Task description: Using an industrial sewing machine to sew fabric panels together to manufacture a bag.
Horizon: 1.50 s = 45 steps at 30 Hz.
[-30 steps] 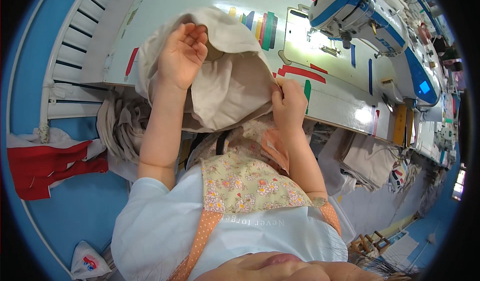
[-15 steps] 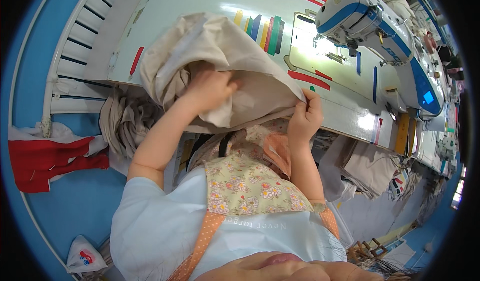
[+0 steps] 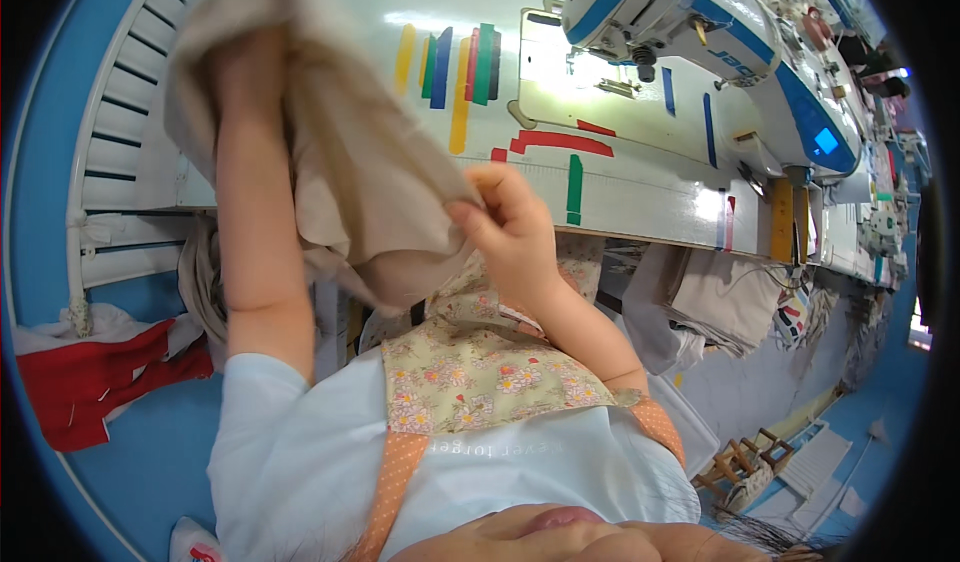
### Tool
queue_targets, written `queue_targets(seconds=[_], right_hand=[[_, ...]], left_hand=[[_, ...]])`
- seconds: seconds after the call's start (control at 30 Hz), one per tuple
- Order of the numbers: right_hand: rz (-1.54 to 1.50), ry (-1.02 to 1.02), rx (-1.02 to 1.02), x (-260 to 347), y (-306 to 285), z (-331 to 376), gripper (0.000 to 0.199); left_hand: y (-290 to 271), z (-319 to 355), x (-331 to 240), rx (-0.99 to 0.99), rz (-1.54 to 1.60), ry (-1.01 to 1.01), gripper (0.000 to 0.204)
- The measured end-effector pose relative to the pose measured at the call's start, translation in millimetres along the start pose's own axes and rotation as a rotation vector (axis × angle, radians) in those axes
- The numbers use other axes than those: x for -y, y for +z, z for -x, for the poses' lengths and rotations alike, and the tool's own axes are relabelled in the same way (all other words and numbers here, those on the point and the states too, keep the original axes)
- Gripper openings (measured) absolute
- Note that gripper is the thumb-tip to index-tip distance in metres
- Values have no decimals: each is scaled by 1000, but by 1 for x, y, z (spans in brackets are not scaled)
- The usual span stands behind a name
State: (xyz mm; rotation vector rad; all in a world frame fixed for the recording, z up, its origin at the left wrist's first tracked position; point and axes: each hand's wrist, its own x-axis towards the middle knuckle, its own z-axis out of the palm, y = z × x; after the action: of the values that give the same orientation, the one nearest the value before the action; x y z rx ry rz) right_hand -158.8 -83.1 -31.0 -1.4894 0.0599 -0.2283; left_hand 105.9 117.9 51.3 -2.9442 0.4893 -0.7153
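A beige cloth (image 3: 350, 162) hangs in front of me over the near edge of the white sewing table (image 3: 640, 192). My left hand (image 3: 240, 67) is raised high inside the cloth, mostly hidden by its folds, only the forearm showing. My right hand (image 3: 505, 227) pinches the cloth's lower right edge between thumb and fingers, just in front of the table edge. A blue and white sewing machine (image 3: 700, 32) stands at the far right of the table, well away from both hands.
Coloured tape strips (image 3: 460, 62) mark the tabletop. A white slatted rack (image 3: 110, 152) stands to the left, with red fabric (image 3: 90, 382) below it. Folded grey fabric (image 3: 720, 302) hangs under the table at right. Wooden pieces (image 3: 745, 457) lie on the blue floor.
My left arm has pushed up and left inside the cloth, lifting it off the table. My right hand has shifted right along the cloth's edge and kept its grip.
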Motion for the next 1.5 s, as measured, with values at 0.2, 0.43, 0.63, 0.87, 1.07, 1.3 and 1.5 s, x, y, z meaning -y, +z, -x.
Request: queue_targets(seconds=[0.2,0.43,0.63,0.87,1.07,1.3,1.5], right_hand=[[56,435,-255,6,-34,4,60],[805,161,-220,6,-81,-4,53],[1156,-567,-54,-15,-71,-64,48],[1196,-430,-65,-30,-82,-73,58],[1159,-321,-68,-30,-91,-66,58],[1218,-362,-89,-30,-93,-57,56],[1208,-321,-116,-30,-94,-55,56]], left_hand=[[72,18,-134,524,695,419,48],[77,36,-149,256,562,581,54],[52,23,-150,556,517,531,56],[32,4,-169,603,425,742,20],[81,18,-199,326,819,712,26],[64,10,-199,245,739,723,28],[96,21,-206,44,1022,735,20]])
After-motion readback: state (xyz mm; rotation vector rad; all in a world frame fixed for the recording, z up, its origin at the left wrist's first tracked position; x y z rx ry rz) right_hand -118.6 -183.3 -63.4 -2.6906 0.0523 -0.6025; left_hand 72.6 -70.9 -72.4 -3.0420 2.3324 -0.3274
